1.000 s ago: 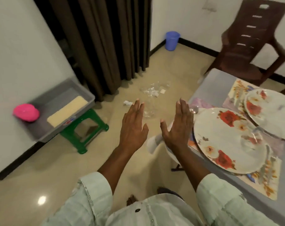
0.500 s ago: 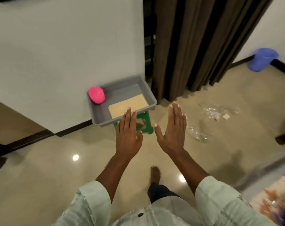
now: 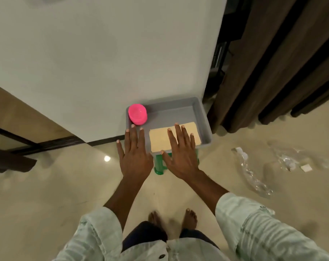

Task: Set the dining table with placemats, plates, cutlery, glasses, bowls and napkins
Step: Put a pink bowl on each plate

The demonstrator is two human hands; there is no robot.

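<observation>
Left hand and right hand: fingers straight, slightly spread, holding nothing, above gray tray; pink bowls at eleven o'clock.

A grey tray sits on a green stool, holding stacked pink bowls and what looks like folded cream napkins.

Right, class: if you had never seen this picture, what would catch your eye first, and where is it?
The bright pink bowls stand out, stacked in the back left corner of a grey tray against the wall. Two open hands, left hand and right hand, hang spread in front of it, above a cream stack of napkins.
</observation>
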